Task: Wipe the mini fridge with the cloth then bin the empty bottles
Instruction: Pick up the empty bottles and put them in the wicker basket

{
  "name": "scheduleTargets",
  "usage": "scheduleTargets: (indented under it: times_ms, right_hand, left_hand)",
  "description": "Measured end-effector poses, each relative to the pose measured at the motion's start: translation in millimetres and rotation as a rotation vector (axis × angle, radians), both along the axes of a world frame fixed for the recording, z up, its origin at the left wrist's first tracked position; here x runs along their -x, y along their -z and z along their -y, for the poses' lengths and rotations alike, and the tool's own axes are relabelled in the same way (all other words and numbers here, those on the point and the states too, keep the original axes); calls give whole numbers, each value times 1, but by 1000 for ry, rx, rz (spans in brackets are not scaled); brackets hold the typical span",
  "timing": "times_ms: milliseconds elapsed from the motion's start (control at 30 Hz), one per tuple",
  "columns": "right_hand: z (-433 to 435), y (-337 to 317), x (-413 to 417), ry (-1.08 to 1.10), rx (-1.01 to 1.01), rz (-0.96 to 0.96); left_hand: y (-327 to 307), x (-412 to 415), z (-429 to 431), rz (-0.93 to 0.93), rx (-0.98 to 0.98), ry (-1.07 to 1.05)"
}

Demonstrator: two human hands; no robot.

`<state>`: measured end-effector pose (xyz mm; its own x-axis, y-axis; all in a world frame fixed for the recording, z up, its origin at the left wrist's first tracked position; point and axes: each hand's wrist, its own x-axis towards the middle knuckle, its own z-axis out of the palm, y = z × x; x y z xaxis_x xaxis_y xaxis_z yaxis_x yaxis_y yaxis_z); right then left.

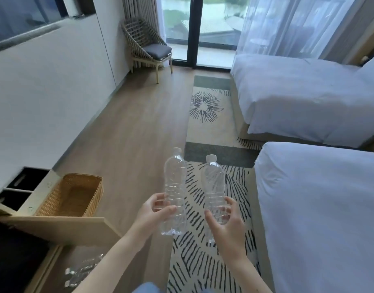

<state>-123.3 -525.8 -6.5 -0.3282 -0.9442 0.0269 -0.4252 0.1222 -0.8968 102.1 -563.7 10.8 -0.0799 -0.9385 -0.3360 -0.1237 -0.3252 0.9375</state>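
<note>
My left hand grips a clear empty plastic bottle with a white cap, held upright over the floor. My right hand grips a second clear empty bottle, also upright, a little to the right. A woven wicker basket stands on the floor to the left, open and with nothing visible inside. More empty bottles lie on the floor at the lower left. The dark interior of an open cabinet shows at the bottom left, with its wooden door swung out. No cloth is in view.
Two white beds fill the right side, with a patterned rug along them. Wooden floor runs ahead to a woven chair and glass balcony doors. A white wall with open dark cubbies lines the left.
</note>
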Motion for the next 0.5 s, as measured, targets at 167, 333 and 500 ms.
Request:
scheduleTargets:
  times_ms: [167,333,500]
  right_hand:
    - [45,10,27,-7,-56,2]
    - [122,20,26,-53,-90,21]
    - [230,31,8,-75,-94,32]
  left_hand:
    - [9,33,43,-7,-43,-15]
    - [21,36,112,12,-74,-48]
    - [36,12,210,10,-62,-83]
